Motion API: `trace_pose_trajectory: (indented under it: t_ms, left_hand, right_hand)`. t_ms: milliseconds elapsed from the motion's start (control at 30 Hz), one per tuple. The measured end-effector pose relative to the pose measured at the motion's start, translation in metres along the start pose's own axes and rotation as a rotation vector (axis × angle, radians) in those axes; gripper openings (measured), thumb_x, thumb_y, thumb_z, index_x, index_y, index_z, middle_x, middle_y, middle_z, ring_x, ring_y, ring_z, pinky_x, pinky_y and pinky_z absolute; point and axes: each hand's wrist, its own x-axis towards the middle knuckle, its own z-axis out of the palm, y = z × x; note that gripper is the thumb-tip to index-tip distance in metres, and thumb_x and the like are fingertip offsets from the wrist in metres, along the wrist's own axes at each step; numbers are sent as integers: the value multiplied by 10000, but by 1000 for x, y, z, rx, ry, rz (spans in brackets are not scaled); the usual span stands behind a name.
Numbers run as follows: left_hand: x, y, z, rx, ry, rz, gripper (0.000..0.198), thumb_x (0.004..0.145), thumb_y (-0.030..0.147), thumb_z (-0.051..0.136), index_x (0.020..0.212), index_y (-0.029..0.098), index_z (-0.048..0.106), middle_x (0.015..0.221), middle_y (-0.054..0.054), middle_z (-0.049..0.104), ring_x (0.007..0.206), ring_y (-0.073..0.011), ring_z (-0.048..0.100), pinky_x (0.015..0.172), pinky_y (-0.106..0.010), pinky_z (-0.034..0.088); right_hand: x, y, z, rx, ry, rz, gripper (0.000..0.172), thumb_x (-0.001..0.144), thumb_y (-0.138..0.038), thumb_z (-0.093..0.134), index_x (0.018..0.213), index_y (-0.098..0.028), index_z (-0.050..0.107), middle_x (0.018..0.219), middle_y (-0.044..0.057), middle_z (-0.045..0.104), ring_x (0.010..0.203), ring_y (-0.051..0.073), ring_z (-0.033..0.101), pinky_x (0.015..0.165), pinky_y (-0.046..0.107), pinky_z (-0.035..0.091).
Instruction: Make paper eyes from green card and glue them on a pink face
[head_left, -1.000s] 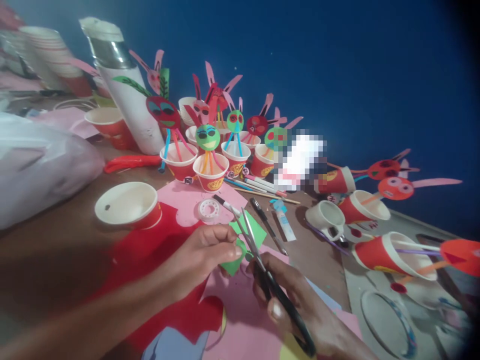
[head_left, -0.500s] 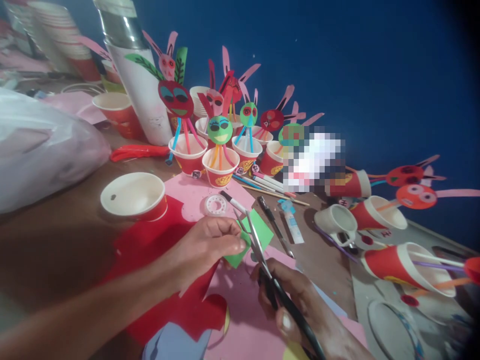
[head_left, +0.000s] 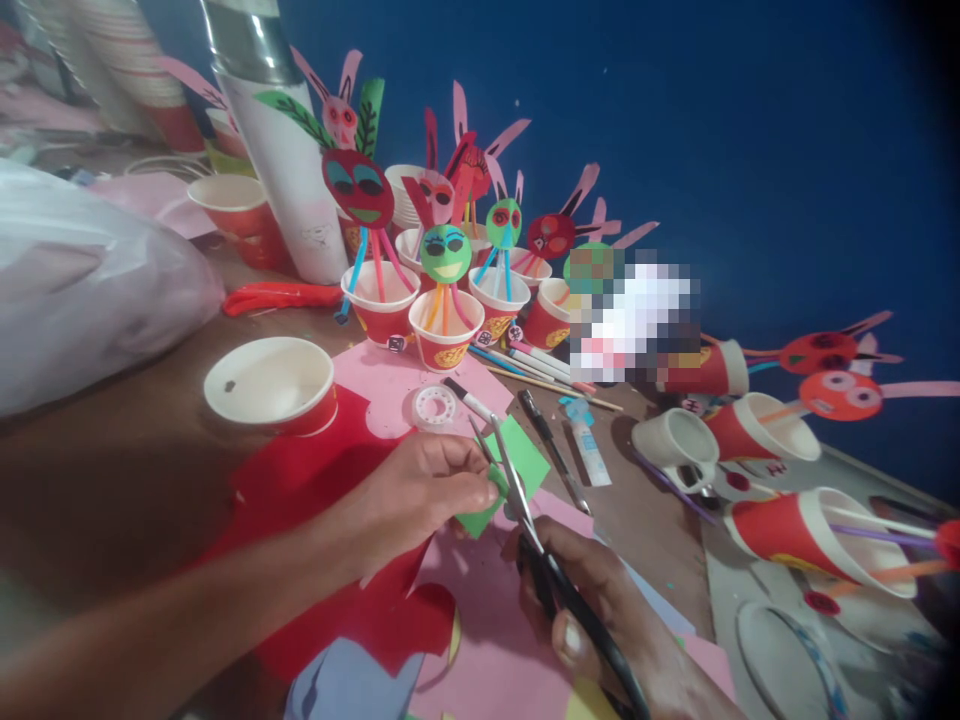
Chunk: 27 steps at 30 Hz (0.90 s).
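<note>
My left hand (head_left: 442, 482) pinches a small piece of green paper (head_left: 480, 518) between thumb and fingers. Black-handled scissors (head_left: 517, 484) are gripped in my right hand (head_left: 592, 600), their blades parted and lying against the green paper. Another green paper square (head_left: 523, 455) shows behind the blades. Beneath both hands lie pink paper (head_left: 495, 630) and red paper (head_left: 300, 500). A white tape ring (head_left: 434, 406) and a marker (head_left: 469, 398) rest just beyond my left hand.
Paper cups with paper-faced figures (head_left: 446, 330) stand along the blue wall. A white plastic bag (head_left: 97, 290) is at left, near a red cup (head_left: 270, 385). A glue tube (head_left: 590, 450), black pen (head_left: 555, 450) and white mug (head_left: 675, 447) lie to the right.
The view has shifted slightly. Both hands keep nearly the same pose, with the scissors still parted at the green paper.
</note>
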Motion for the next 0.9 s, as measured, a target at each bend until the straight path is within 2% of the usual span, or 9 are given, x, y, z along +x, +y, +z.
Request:
trace_pose_trajectory:
  t_ms: [400,667,900]
  left_hand:
    - [0,0,-1,-15,-23,7,129,656,238,622,605,161,532,517,64,494,490,-61,410,507,-209,310]
    - [1,-1,-2,-11,-41,25,145,672,235,630,584,167,537,523,49,513,503,-76,427,522,-223,333]
    - [3,-5,-4,-20,-59,5,157,685,239,652,591,158,554,549,32,538,534,-86,466,563,-233,365]
  right_hand:
    - [0,9,0,13,31,-12,542,702,-633,694,942,-170,546,639,-48,438,542,79,320,487,214,252]
    - [0,-4,5,19,67,41,569,668,-657,701,915,-164,561,614,-48,436,527,79,306,496,234,241]
    - [0,-2,4,31,75,50,571,655,-629,733,936,-156,583,589,-59,430,504,68,294,476,220,236]
